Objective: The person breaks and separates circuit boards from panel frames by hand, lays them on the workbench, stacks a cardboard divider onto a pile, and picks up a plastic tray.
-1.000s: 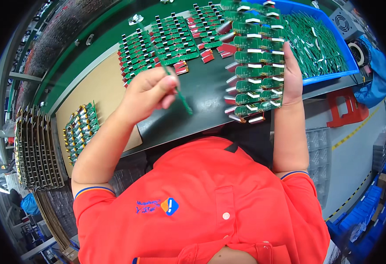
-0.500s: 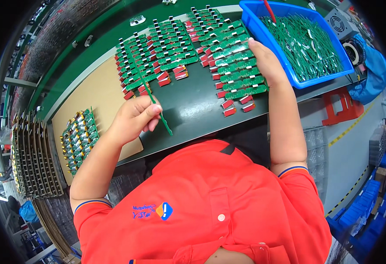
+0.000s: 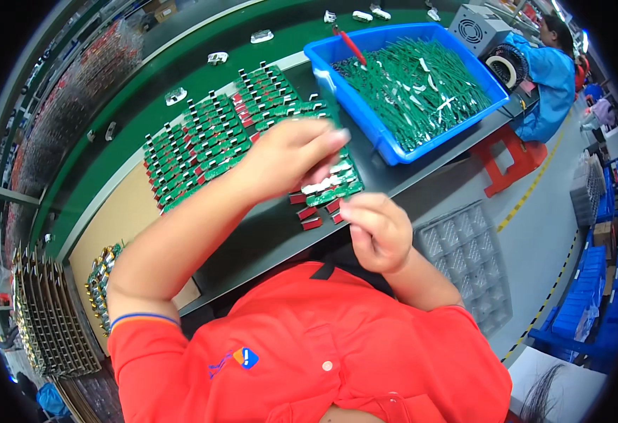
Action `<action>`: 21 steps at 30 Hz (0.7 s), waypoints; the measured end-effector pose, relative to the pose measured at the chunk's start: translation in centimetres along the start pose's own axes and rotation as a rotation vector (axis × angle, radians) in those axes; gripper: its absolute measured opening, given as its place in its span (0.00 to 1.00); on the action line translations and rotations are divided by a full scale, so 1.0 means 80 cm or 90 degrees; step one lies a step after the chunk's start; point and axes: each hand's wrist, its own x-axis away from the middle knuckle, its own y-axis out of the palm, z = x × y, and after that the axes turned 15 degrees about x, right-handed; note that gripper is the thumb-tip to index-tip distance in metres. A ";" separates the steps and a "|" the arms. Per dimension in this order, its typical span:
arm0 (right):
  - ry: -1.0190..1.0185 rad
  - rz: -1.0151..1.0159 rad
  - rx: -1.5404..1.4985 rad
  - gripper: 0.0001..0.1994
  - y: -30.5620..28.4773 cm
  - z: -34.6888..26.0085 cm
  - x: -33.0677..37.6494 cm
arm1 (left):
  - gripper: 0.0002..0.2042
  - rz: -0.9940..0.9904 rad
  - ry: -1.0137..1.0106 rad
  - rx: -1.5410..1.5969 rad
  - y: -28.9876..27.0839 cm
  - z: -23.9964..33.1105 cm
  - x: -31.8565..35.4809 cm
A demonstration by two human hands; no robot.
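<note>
My left hand (image 3: 291, 158) is over the rightmost panel of green circuit boards (image 3: 333, 190), thumb and fingers bent toward the right. It is blurred, and I cannot make out anything in it. My right hand (image 3: 381, 231) is by that panel's lower right corner, fingers curved and thumb apart, with nothing visible between them. Red-and-silver pieces (image 3: 311, 218) stick out along the panel's near edge. To the left lie more circuit board panels (image 3: 217, 130) in rows, with black-and-white parts along their tops. My left forearm covers part of them.
A blue bin (image 3: 393, 151) full of thin green strips (image 3: 421, 88) stands at the back right, with a red-handled tool (image 3: 351, 48) in it. Left are gold-tipped boards (image 3: 101, 282) and a stacked rack (image 3: 51, 310). A red stool (image 3: 510, 162) and a person in blue (image 3: 555, 84) are at right.
My left hand has moved right, and the green strip it held no longer shows. My right hand has come down from the panel's right side to its near corner. The view has shifted right.
</note>
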 end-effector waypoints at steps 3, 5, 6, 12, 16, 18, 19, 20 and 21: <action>0.000 -0.001 -0.021 0.11 -0.013 -0.003 0.008 | 0.16 0.031 0.040 0.077 0.029 -0.001 -0.084; 0.048 -0.018 -0.042 0.11 -0.023 0.002 0.018 | 0.16 0.094 -0.013 0.168 0.037 -0.010 -0.130; 0.050 -0.016 -0.037 0.11 -0.028 0.005 0.023 | 0.16 0.146 -0.051 0.150 0.037 -0.014 -0.141; 0.139 -0.056 -0.085 0.08 -0.032 0.023 0.048 | 0.18 0.142 -0.145 0.054 0.024 -0.022 -0.123; 0.125 -0.098 -0.165 0.07 -0.027 0.034 0.046 | 0.17 0.206 -0.095 -0.062 -0.023 -0.015 -0.033; 0.077 -0.082 -0.111 0.07 -0.036 0.049 0.032 | 0.16 0.310 -0.114 -0.086 -0.056 -0.015 0.024; 0.046 -0.056 -0.055 0.06 -0.049 0.062 0.015 | 0.14 0.365 -0.085 -0.083 -0.071 -0.014 0.060; 0.021 -0.004 0.018 0.07 -0.060 0.078 -0.004 | 0.13 0.428 -0.061 -0.075 -0.083 -0.012 0.098; 0.061 -0.062 0.088 0.07 -0.076 0.092 -0.030 | 0.13 0.501 -0.015 -0.057 -0.096 -0.018 0.142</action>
